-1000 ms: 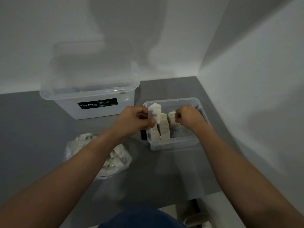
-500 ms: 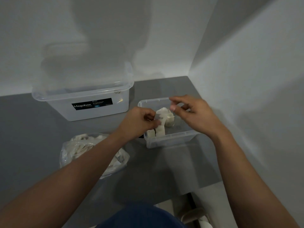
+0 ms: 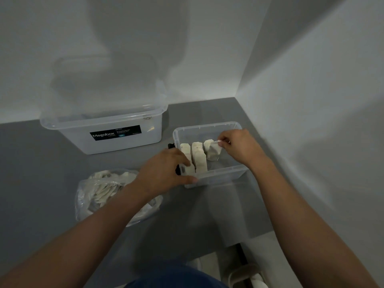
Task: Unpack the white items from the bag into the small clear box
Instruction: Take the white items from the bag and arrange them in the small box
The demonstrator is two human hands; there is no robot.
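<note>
The small clear box (image 3: 224,175) sits on the grey surface near the right wall. Rows of white items (image 3: 199,156) stand upright inside it. My right hand (image 3: 239,146) reaches into the box from the right and pinches one white item (image 3: 214,151) at its top, beside the third row. My left hand (image 3: 164,173) holds the box's near left corner, thumb along the front rim. A clear plastic bag (image 3: 99,194) with several more white items lies to the left, partly hidden under my left forearm.
A large clear Megabox tub (image 3: 108,132) with its lid leaning behind it stands at the back left. White walls close off the back and right. The grey surface ends near my body, with footwear (image 3: 247,275) on the floor below.
The white item passed from my left hand to my right, which lowered it into the box. My left hand dropped to the box's near left corner.
</note>
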